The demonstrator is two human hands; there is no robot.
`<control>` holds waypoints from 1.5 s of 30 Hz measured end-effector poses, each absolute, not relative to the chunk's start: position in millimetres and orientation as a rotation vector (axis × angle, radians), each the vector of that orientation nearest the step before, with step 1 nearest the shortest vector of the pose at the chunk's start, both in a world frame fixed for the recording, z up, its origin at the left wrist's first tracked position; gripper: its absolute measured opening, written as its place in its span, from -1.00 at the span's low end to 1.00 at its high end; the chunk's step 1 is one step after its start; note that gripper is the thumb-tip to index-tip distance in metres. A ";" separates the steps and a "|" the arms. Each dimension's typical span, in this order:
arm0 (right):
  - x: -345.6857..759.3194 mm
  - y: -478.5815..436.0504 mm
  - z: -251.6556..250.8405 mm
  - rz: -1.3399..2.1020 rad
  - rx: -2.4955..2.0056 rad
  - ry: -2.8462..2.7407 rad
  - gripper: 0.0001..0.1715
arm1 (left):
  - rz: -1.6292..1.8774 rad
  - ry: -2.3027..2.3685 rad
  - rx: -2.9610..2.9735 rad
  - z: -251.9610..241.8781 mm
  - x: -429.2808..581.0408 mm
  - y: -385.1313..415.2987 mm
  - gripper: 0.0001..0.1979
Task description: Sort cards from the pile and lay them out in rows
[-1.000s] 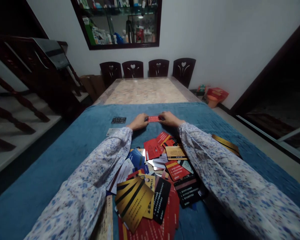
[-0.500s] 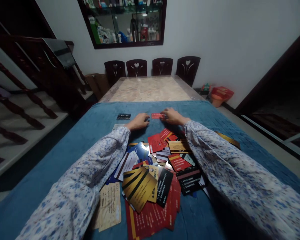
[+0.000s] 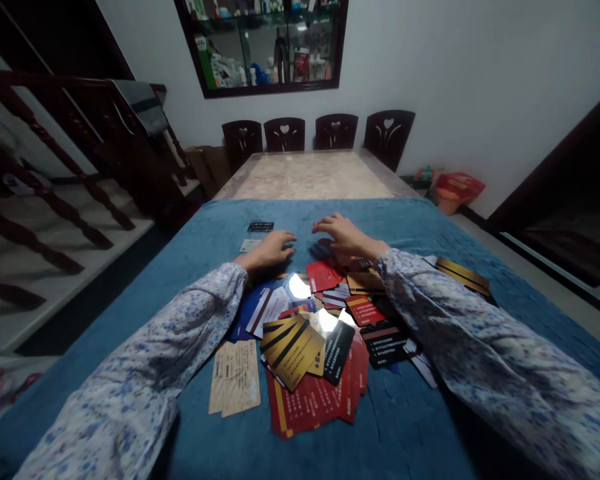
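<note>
Nearer the body than the left grip (image 3: pixel 273 251) and right grip (image 3: pixel 349 237), cards (image 3: pixel 295 350) lie heaped on blue cloth (image 3: pixel 230 447). Left: fingers parted, nothing held. Right: fingers curled; cannot tell if holding. Cards judged light, stiff, likely slippery; pinch by opposite edges.

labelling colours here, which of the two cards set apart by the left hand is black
The black card is the one farther from the person; the other, a pale card, lies nearer, beside the left hand.
</note>
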State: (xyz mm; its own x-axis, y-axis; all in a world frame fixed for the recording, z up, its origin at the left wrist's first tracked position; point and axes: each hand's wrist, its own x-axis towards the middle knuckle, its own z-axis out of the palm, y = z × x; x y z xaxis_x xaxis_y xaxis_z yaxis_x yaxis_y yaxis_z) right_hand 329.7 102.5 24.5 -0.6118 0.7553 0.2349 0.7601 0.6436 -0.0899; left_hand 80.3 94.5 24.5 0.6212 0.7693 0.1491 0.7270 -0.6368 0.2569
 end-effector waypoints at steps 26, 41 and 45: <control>270.4 -54.8 33.3 0.364 -0.170 -2.873 -0.31 | 0.616 1.101 2.715 10.8 25.1 21.4 -0.71; 283.0 -26.7 14.6 0.163 -0.509 -2.813 -0.32 | 0.726 1.079 2.667 18.3 33.0 10.1 -0.78; 286.0 -21.1 12.3 0.109 -0.584 -2.804 -0.32 | 0.718 1.037 2.646 30.0 36.7 -4.5 -0.82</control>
